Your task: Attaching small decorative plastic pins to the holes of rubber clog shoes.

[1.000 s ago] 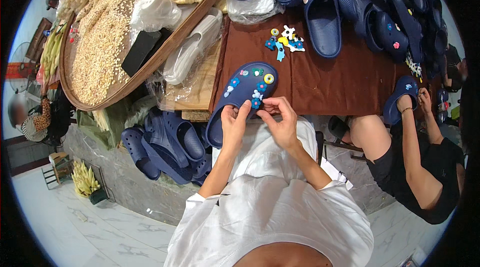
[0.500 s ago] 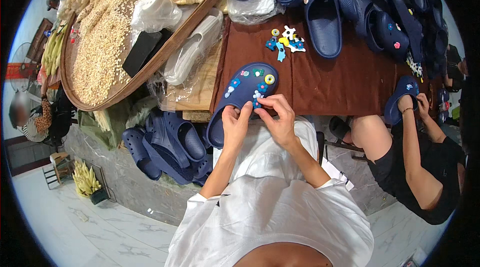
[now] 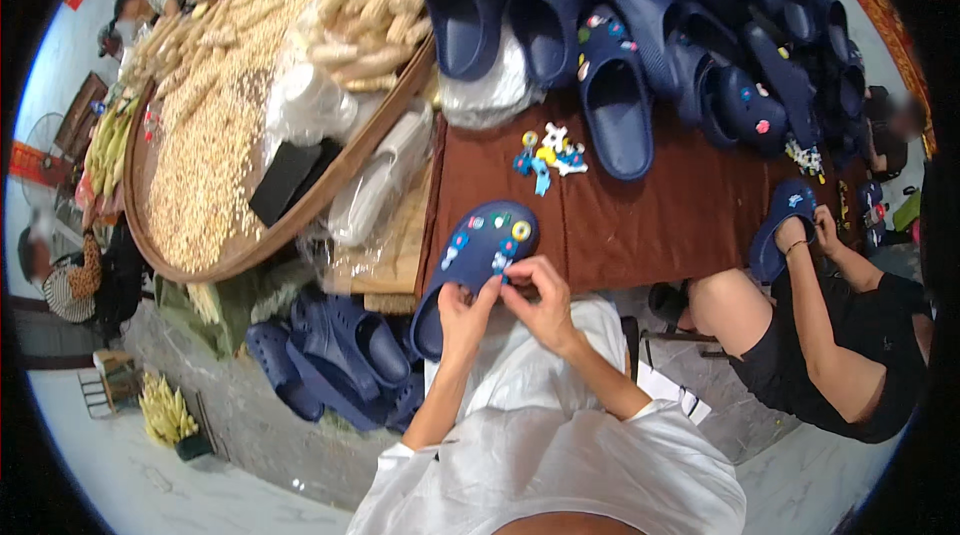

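A navy blue foam clog rests at the front edge of the brown-topped table, its toe pointing away from me. Several small colourful shoe charms sit on its upper. My left hand grips the clog's side, with thumb and fingers near the opening. Thumb and index finger of my right hand pinch a small blue shoe charm at the right side of the upper; the fingertips partly hide it. Beyond the clog lies a small pile of loose charms, with yellow, white and blue pieces.
Many navy clogs are heaped at the back right, and more clogs hang together low at left. A round woven tray holds corn kernels and cobs. At right, a co-worker's hand is inside another clog.
My view has tilted up, so the table and clogs sit lower in the picture. Both hands stay on the same clog, the right fingers still at the charm along its right side.
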